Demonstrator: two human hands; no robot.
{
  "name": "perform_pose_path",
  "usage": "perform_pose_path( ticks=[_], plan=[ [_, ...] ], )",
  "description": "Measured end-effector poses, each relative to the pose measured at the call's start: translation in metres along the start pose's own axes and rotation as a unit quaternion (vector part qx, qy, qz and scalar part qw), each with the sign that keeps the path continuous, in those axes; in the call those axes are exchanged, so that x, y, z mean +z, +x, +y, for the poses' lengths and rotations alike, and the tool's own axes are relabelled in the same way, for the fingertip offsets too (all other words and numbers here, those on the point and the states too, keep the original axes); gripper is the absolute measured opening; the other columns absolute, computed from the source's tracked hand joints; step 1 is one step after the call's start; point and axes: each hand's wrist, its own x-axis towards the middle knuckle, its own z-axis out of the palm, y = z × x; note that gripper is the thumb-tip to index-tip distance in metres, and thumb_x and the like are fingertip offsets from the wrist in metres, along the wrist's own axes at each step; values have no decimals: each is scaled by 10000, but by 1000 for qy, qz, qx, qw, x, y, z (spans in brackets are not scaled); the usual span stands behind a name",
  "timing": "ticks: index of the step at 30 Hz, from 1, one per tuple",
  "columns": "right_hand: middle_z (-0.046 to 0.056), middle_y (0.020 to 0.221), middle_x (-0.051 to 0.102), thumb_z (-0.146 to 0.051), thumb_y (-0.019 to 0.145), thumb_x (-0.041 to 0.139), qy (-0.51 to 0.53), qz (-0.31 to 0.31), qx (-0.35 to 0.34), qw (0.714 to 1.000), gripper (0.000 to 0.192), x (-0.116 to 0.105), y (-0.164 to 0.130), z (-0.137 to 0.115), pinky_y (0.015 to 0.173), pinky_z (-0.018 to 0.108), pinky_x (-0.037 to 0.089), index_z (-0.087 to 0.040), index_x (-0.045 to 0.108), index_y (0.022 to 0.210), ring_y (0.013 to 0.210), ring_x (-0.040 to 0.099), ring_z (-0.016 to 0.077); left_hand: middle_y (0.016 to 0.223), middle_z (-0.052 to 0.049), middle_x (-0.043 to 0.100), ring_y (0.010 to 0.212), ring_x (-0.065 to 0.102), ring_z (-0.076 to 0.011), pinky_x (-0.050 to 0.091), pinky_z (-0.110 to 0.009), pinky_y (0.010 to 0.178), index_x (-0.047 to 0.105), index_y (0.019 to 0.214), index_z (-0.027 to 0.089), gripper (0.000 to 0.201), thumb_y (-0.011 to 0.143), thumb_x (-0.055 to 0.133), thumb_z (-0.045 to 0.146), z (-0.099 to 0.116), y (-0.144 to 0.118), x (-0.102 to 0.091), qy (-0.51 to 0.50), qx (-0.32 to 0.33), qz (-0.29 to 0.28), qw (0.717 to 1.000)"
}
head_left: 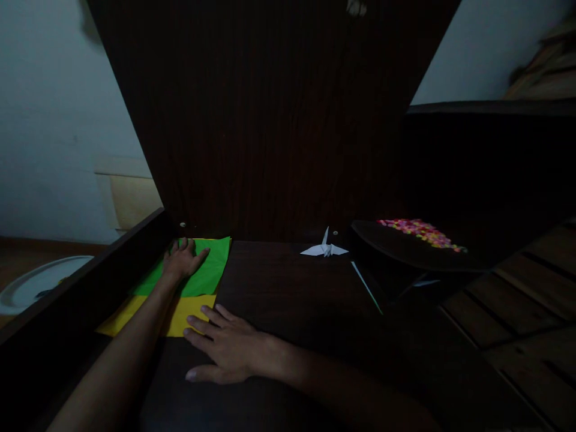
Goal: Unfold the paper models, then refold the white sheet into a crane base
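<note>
Two bare forearms reach into view from the bottom edge, with no sleeve showing on either up to the frame's edge. The left hand (182, 259) wears no glove, ring or band that can be made out, and its wrist is bare. The right hand (222, 348) is likewise uncovered, with short nails on its fingers (204, 321). The dim light hides any finer marks.

left hand (182, 259) flat, outstretched, right hand (225, 348) flat, fingers spread
</note>
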Motion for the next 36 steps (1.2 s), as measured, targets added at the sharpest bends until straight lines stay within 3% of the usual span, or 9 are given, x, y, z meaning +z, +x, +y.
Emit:
perform_pose_path(
  ticks=[3, 5, 8, 12, 16, 22, 25, 29, 36],
  plan=[
    [98, 1553, 343, -549, 991, 357, -30, -1, -21, 999, 581, -18, -20, 6, 1188, 532, 182, -172, 450, 1423, 1479, 139, 312, 1428, -230, 495, 1359, 341, -453, 309, -577, 1053, 562, 1308, 42, 662, 900, 356, 521, -1, 0, 0, -5, 35, 26, 999],
    [92, 1563, 323, -480, 985, 439, -72, 44, 7, 996, 506, -35, -36, 19, 1194, 539, 146, -189, 486, 1397, 1484, 109, 311, 1353, -229, 567, 1341, 366, -449, 321, -560, 1047, 630, 1207, 46, 600, 886, 376, 486, -2, 0, 0, -10, 60, 47, 997],
    [119, 1524, 388, -354, 943, 543, -112, 132, 126, 977, 456, -63, -65, 53, 1176, 522, 218, -174, 530, 1362, 1460, 212, 304, 1241, -226, 644, 1313, 408, -441, 334, -545, 1043, 685, 1077, 58, 522, 861, 396, 436, -2, 0, -1, -24, 97, 79, 992],
    [136, 1401, 525, -240, 893, 561, -159, 236, 305, 909, 384, -93, -114, 109, 1099, 483, 358, -152, 605, 1265, 1331, 427, 288, 1152, -159, 700, 1314, 431, -396, 334, -531, 1066, 719, 946, 123, 395, 813, 438, 366, -1, 2, -14, -55, 170, 122, 976],
    [153, 1331, 557, -179, 868, 549, -191, 248, 391, 866, 423, -113, -163, 147, 1011, 452, 424, -151, 567, 1290, 1207, 519, 282, 1136, -105, 709, 1326, 430, -353, 331, -521, 1092, 721, 926, 133, 363, 812, 435, 326, 6, 4, -39, -96, 256, 163, 948],
    [152, 1330, 553, -217, 830, 630, -209, 203, 417, 861, 450, -122, -192, 170, 936, 427, 428, -174, 566, 1273, 1165, 531, 308, 1236, -114, 664, 1356, 394, -354, 356, -577, 1073, 724, 979, 176, 281, 850, 497, 280, 46, -15, -69, -157, 340, 223, 900],
    [146, 1305, 578, -218, 831, 632, -213, 194, 419, 861, 436, -118, -191, 178, 917, 408, 425, -171, 573, 1261, 1148, 542, 302, 1252, -139, 653, 1357, 395, -351, 361, -580, 1077, 721, 1022, 151, 283, 862, 508, 247, 75, -37, -67, -183, 393, 219, 874],
    [149, 1207, 644, -173, 837, 600, -215, 207, 421, 857, 383, -111, -187, 184, 922, 408, 409, -154, 596, 1220, 1110, 563, 299, 1290, -126, 637, 1351, 411, -330, 404, -563, 1057, 713, 1065, 169, 277, 862, 526, 197, 105, -70, -52, -208, 456, 170, 848],
    [146, 1106, 697, -226, 858, 593, -180, 263, 397, 861, 317, -106, -180, 176, 899, 413, 424, -143, 639, 1160, 1041, 611, 298, 1331, -108, 616, 1364, 403, -304, 382, -523, 1086, 693, 1141, 187, 294, 877, 565, 177, 131, -112, -35, -278, 480, 74, 829]
  ],
)
